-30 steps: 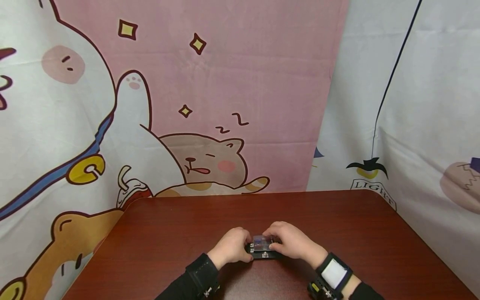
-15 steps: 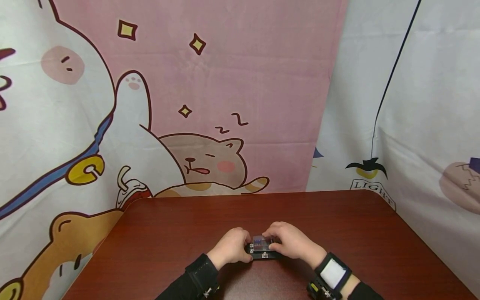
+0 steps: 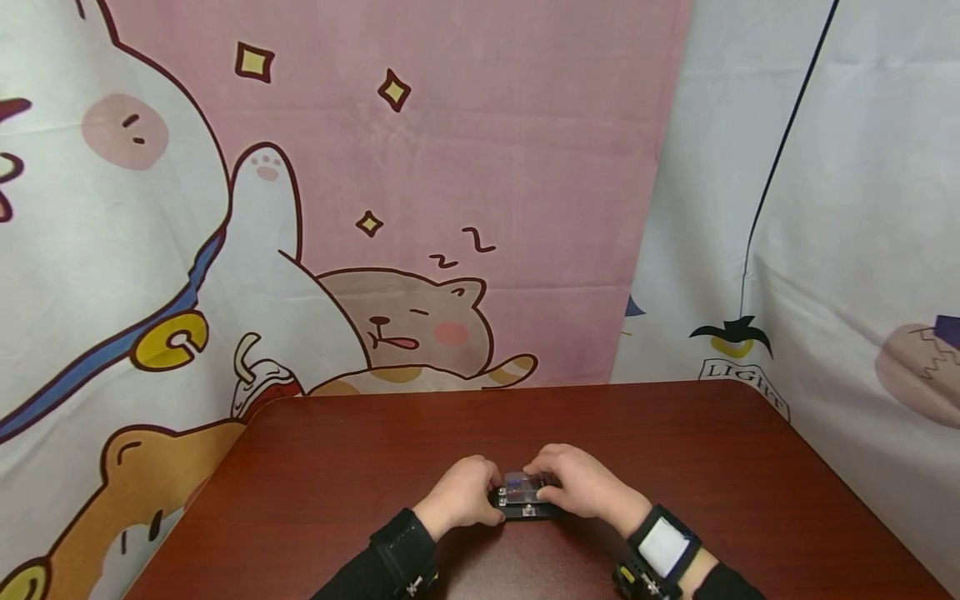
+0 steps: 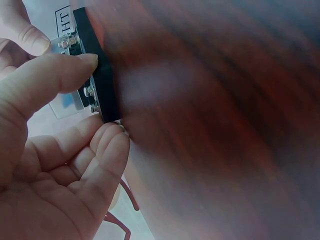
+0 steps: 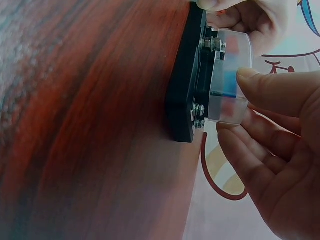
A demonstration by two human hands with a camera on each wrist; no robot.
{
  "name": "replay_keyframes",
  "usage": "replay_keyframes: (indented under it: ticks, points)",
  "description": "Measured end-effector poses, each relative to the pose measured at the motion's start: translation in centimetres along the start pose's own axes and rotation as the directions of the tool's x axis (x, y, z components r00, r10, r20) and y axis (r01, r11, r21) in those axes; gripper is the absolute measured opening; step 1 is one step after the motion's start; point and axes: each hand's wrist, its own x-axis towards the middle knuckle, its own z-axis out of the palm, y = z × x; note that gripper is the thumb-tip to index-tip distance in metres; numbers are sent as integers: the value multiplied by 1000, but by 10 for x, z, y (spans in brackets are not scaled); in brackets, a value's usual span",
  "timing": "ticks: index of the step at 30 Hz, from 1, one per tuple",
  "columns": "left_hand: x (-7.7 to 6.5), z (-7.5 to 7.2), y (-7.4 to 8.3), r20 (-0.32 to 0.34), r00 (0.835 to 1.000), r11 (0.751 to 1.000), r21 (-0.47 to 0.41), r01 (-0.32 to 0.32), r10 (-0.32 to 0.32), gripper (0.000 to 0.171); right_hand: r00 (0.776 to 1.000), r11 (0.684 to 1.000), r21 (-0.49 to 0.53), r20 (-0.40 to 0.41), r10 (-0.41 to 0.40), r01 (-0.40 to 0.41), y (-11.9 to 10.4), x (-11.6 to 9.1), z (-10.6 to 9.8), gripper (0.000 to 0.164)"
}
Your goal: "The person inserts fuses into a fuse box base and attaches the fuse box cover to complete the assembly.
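A small fuse block sits on the table between the hands, with a black base, silver screw terminals and a clear plastic cover. My left hand grips the left end of the base; in the left wrist view its thumb presses on the black base. With thumb and fingers, my right hand pinches the clear cover near its right end. In the right wrist view, blue and red patches show through the cover, which sits on the base. The hands partly hide both ends.
The reddish-brown wooden table extends around the hands. Behind it hangs a cloth printed with cartoon animals. A black band circles the left wrist, and a device with a white panel is strapped to the right.
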Motion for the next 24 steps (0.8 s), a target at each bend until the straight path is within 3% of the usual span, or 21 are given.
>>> replay_keyframes:
  ticks: [14, 19, 24]
  points:
    - [3, 2, -1, 16, 1000, 1000, -7, 9, -9, 33, 999, 999, -13, 14, 49, -49, -3, 0, 2, 26]
    - [0, 1, 0, 2, 1000, 1000, 21, 9, -9, 34, 997, 995, 58, 7, 83, -83, 0, -6, 2, 39]
    - [-12, -10, -7, -37, 999, 999, -32, 15, -16, 41, 990, 986, 101, -17, 137, -134, 5, -14, -9, 50]
